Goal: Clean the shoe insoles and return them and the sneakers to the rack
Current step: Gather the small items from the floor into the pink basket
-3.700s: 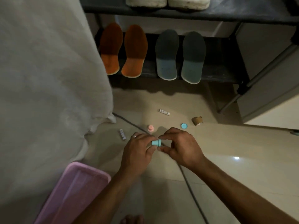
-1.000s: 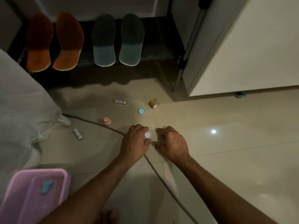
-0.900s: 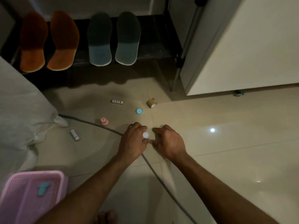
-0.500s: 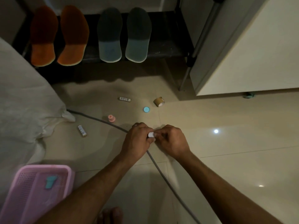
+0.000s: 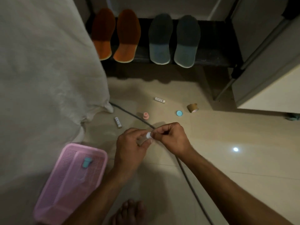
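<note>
— While those four insoles sit propped on the rack's low shelf (image 5: 211, 57) — the orange insoles (image 5: 116, 34) on the left, the grey-blue insoles (image 5: 173, 39) beside them, heels up and toes toward the floor — what are the hands busy with?

— Something else, from where I stand. The left hand (image 5: 129, 148) and right hand (image 5: 172, 137) meet low over the floor (image 5: 243, 159), well short of the shelf. Between them is a small clear bottle (image 5: 142, 139) with a white cap (image 5: 148, 135).

— Who has what?

— The left hand's grip is curled round the bottle body; the right pinches the cap between thumb and fingertip, remaining fingers folded in. I'd guess a twist of the cap, on or off I cannot tell.

— And which way do the insoles lie from there?

— Straight ahead and up, long axes running away from the person. Both hands look about equally near, the right perhaps closer to the grey-blue pair.

— Anything around?

— A pink basket (image 5: 53, 192) at the left holding a teal bottle (image 5: 86, 162), a grey cable (image 5: 190, 179) running under the hands, and small bits scattered: a pink cap (image 5: 146, 115), a teal lid (image 5: 179, 113), a tape roll (image 5: 192, 108). No sneakers in sight.
</note>
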